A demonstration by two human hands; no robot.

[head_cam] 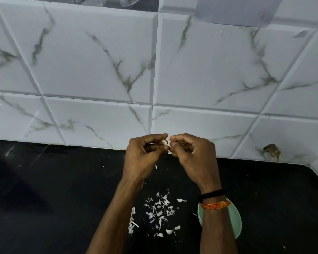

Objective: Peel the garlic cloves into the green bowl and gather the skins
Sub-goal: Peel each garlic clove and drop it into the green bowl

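Garlic clove (164, 142): one, pale, held up in front of the tiled wall, above the far part of the counter; only a small part shows between the fingers.
Left hand (143, 156): one, fingers curled, thumb and forefinger pinching the clove.
Right hand (193, 154): one, fingers curled, fingertips meeting the left hand's at the clove; what it grips there is too small to tell, so I cannot tell whether it holds the clove or a bit of skin.
Green bowl (236, 219): one, on the counter under the right wrist, mostly hidden by the forearm; its contents cannot be seen.
Skins (160, 213): many small white flakes, too many to count, scattered on the counter between the two forearms, just left of the bowl; one more flake (156, 167) shows between the hands, lower down.
Wrist bands: two on the right wrist, one black (211, 194), one orange (215, 205).
Counter (44, 198): one, black.
Wall (99, 61): white marbled tiles behind the counter.
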